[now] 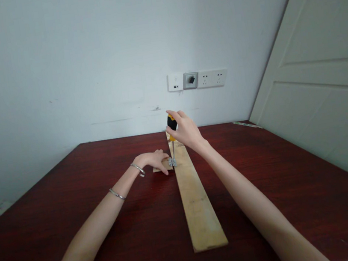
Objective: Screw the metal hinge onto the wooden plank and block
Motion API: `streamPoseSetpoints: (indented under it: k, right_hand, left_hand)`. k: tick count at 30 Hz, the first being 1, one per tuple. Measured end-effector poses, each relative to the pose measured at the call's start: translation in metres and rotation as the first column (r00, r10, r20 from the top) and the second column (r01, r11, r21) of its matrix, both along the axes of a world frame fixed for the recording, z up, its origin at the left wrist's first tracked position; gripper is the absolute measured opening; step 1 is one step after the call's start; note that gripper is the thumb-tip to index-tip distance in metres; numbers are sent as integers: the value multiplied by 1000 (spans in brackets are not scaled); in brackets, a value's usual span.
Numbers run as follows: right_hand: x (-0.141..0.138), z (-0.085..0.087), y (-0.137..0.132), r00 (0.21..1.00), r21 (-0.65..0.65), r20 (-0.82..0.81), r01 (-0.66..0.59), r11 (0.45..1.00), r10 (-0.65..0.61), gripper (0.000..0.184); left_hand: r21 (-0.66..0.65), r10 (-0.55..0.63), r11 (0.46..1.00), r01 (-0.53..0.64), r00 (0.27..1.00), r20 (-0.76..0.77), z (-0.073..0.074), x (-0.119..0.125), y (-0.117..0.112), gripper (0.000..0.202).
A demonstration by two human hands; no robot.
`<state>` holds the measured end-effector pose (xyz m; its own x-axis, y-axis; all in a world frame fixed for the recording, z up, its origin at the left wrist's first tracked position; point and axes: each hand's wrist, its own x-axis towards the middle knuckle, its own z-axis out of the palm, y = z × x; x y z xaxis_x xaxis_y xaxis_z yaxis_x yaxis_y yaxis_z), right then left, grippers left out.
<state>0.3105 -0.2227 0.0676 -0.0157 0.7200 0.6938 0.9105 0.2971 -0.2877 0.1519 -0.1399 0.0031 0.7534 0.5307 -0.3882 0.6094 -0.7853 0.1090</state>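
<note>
A long pale wooden plank (196, 196) lies lengthwise on the dark red table (78, 230). A small wooden block (166, 163) sits against the plank's left side, joined by a small metal hinge (172, 162). My left hand (152, 160) lies on the block, fingers pressed flat on it. My right hand (186, 129) is closed round the black and yellow handle of a screwdriver (171, 126). The screwdriver stands upright with its tip on the hinge.
A white wall rises behind the table with a row of sockets and a switch (197, 80). A pale door (326, 83) stands at the right. A thin strip (246, 124) lies at the table's far right corner.
</note>
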Motion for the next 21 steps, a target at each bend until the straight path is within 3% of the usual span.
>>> streamPoseSetpoints:
  k: [8, 21]
  right_hand:
    - [1, 0, 0, 1000, -12, -16, -6, 1000, 6, 50]
    - [9, 3, 4, 992, 114, -117, -32, 993, 46, 52]
  left_hand:
    - [-4, -2, 1000, 2, 1000, 0, 1, 0, -1, 93]
    - [4, -3, 1000, 2, 1000, 16, -2, -1, 1, 93]
